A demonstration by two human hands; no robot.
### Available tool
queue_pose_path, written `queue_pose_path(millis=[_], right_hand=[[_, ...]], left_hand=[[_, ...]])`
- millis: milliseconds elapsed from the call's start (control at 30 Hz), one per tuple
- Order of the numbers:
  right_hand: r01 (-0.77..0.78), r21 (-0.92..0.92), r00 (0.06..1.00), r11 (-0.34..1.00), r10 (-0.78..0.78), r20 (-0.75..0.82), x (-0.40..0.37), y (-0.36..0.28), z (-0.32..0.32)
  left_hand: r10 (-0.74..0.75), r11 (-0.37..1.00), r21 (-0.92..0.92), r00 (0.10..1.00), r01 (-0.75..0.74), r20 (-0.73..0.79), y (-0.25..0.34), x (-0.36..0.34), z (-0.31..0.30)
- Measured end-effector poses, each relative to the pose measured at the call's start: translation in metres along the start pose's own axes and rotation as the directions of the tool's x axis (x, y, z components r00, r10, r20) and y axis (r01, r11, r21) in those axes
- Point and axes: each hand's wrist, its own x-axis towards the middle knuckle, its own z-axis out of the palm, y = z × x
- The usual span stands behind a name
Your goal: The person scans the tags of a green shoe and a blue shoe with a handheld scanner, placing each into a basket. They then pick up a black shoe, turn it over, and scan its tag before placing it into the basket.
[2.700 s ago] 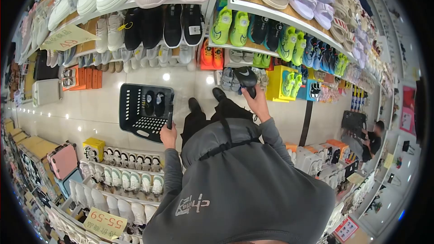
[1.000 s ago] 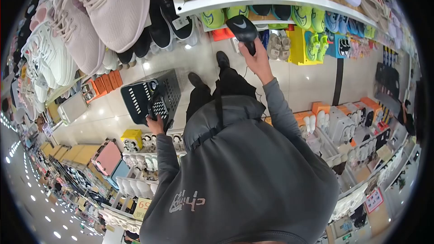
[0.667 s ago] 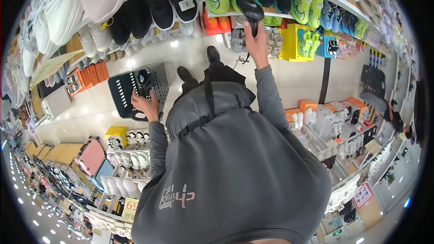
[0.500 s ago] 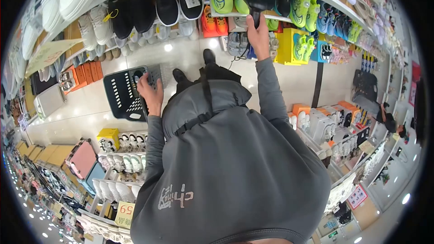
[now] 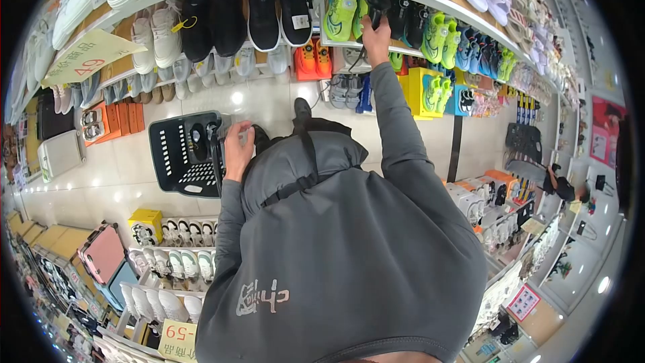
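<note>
My right hand (image 5: pixel 377 39) is closed around the handle of a black handheld device (image 5: pixel 373 4) with a dark cord hanging from it. The device is held up against the shelf, between neon green sneakers (image 5: pixel 340 13) and dark shoes (image 5: pixel 416 23). Beside the right side of a dark plastic basket (image 5: pixel 160 173), my left hand (image 5: pixel 237 152) stands with its fingers bent and apart, nothing visible in it. Inside the basket lies a pair of black shoes (image 5: pixel 197 142).
Shoe shelves (image 5: pixel 396 46) curve across the top. An orange shoe box (image 5: pixel 313 72) and a yellow box (image 5: pixel 418 97) stand below them. Behind are more shoe racks, a pink suitcase (image 5: pixel 103 253) and, at far right, another person (image 5: pixel 560 185).
My left hand has moved right, away from the basket's edge. The device has stayed in my right hand and is now closer among the shelf shoes. The whole view has shifted slightly.
</note>
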Motion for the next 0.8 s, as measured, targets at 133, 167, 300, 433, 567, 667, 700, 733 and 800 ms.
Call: queue_pose_path(millis=[133, 167, 300, 433, 567, 667, 700, 733, 800], right_hand=[[0.126, -0.046, 0.992, 0.991, -0.127, -0.025, 0.017, 0.002, 0.012], [0.154, -0.063, 0.987, 0.986, -0.157, -0.037, 0.021, 0.003, 0.016], [0.187, -0.13, 0.979, 0.974, -0.195, -0.056, 0.037, 0.024, 0.036], [0.189, -0.105, 0.978, 0.976, -0.196, -0.07, 0.032, 0.023, 0.044], [0.159, -0.125, 0.975, 0.979, -0.176, -0.137, 0.033, 0.04, 0.059], [0.144, -0.17, 0.97, 0.975, -0.174, -0.173, 0.038, 0.045, 0.063], [0.128, -0.196, 0.968, 0.972, -0.166, -0.189, 0.038, 0.041, 0.063], [0.11, -0.206, 0.97, 0.972, -0.15, -0.191, 0.037, 0.037, 0.063], [0.075, -0.224, 0.973, 0.972, -0.121, -0.197, 0.036, 0.03, 0.064]], left_hand=[[-0.043, 0.999, -0.026, 0.999, 0.044, 0.027, -0.011, -0.009, 0.003], [-0.059, 0.997, -0.041, 0.998, 0.06, 0.037, -0.014, -0.01, 0.004], [-0.063, 0.995, -0.069, 0.997, 0.065, 0.036, -0.013, -0.012, 0.003], [-0.062, 0.996, -0.059, 0.997, 0.064, 0.049, -0.016, -0.012, 0.003], [-0.075, 0.996, -0.04, 0.994, 0.078, 0.077, -0.019, -0.013, 0.002], [-0.1, 0.994, -0.032, 0.99, 0.104, 0.098, -0.013, -0.01, 0.001], [-0.104, 0.994, -0.032, 0.989, 0.108, 0.106, -0.012, -0.009, 0.002], [-0.106, 0.993, -0.031, 0.988, 0.11, 0.114, -0.012, -0.008, 0.003], [-0.091, 0.996, -0.008, 0.987, 0.093, 0.133, -0.01, -0.004, 0.004]])
